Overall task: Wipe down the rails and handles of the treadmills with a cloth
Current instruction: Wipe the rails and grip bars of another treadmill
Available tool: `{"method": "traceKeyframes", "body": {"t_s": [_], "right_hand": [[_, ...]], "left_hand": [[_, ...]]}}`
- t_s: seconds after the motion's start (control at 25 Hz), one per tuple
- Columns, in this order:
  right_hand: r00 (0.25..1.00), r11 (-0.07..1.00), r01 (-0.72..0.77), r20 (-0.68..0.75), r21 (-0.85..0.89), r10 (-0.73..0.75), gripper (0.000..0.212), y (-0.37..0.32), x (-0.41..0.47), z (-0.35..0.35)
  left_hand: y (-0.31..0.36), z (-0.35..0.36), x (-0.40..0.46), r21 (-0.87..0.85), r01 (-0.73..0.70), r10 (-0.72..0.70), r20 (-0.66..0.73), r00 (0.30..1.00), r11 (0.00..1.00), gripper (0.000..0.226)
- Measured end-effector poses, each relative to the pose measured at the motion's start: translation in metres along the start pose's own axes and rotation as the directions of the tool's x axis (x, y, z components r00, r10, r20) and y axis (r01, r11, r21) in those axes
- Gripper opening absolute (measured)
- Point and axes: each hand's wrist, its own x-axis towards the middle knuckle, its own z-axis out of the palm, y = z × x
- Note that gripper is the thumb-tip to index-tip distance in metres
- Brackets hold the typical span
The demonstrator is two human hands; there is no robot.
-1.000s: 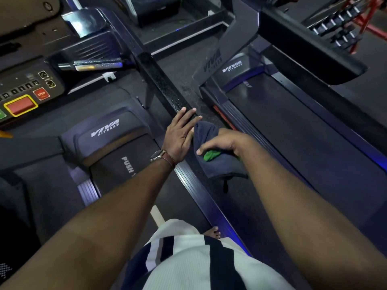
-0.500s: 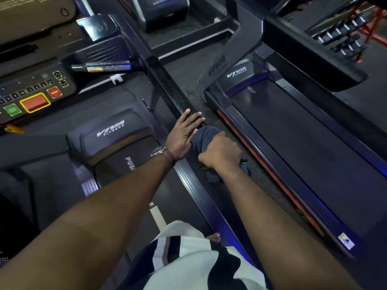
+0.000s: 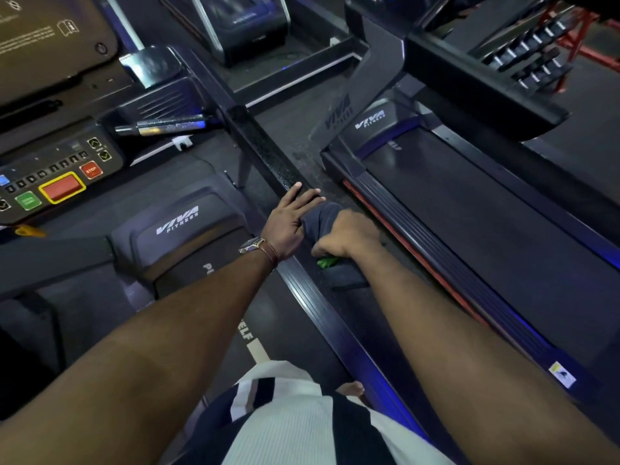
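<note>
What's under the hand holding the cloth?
The right hand grips a dark cloth bunched on the rail. Something green peeks out below the fingers. The rail beneath the cloth is covered, so it cannot be seen.

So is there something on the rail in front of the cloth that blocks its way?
Yes: the left hand rests flat on the rail, directly beside the cloth gripped by the right hand. Beyond the fingers, the rail looks clear.

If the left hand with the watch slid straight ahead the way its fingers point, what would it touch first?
Probably just more of the long black speckled handrail that the left hand rests on; its straight fingers point up along it. Depth is hard to judge.
</note>
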Motion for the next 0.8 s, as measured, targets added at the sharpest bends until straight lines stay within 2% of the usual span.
{"method": "traceKeyframes", "body": {"t_s": [0.08, 0.24, 0.36, 0.48, 0.56, 0.68, 0.72, 0.8], "right_hand": [[0.999, 0.998, 0.011, -0.032, 0.059, -0.009, 0.081, 0.010, -0.004, 0.006], [0.971, 0.997, 0.003, -0.238, -0.074, -0.020, 0.074, 0.013, -0.015, 0.030], [0.924, 0.956, -0.087, -0.382, -0.280, -0.028, 0.071, -0.013, -0.010, 0.043], [0.921, 0.948, -0.106, -0.389, -0.299, -0.020, 0.067, -0.030, -0.005, 0.055], [0.880, 0.960, -0.039, -0.465, -0.277, -0.098, 0.065, -0.022, -0.009, 0.064], [0.715, 0.966, 0.138, -0.653, -0.218, -0.250, 0.067, 0.005, -0.027, 0.074], [0.686, 0.979, 0.127, -0.699, -0.160, -0.203, 0.067, 0.008, -0.034, 0.081], [0.629, 0.998, -0.064, -0.776, 0.009, 0.047, 0.066, -0.011, -0.041, 0.098]], "left_hand": [[-0.001, -0.001, -0.003, -0.010, -0.011, 0.011, -0.014, 1.000, 1.000, 0.077], [-0.005, 0.002, -0.009, 0.020, -0.062, 0.063, -0.047, 0.997, 0.998, 0.069], [-0.013, -0.008, -0.008, 0.203, -0.088, 0.085, 0.025, 0.996, 0.975, 0.075], [-0.036, -0.023, 0.012, 0.376, -0.276, 0.233, 0.157, 0.960, 0.884, 0.065], [-0.056, -0.030, 0.034, 0.385, -0.459, 0.401, 0.226, 0.888, 0.800, 0.054], [-0.067, -0.040, 0.079, 0.328, -0.728, 0.616, 0.391, 0.684, 0.602, 0.063], [-0.062, -0.042, 0.093, 0.303, -0.791, 0.639, 0.471, 0.609, 0.531, 0.071], [-0.048, -0.043, 0.114, 0.249, -0.880, 0.644, 0.605, 0.468, 0.405, 0.077]]}}
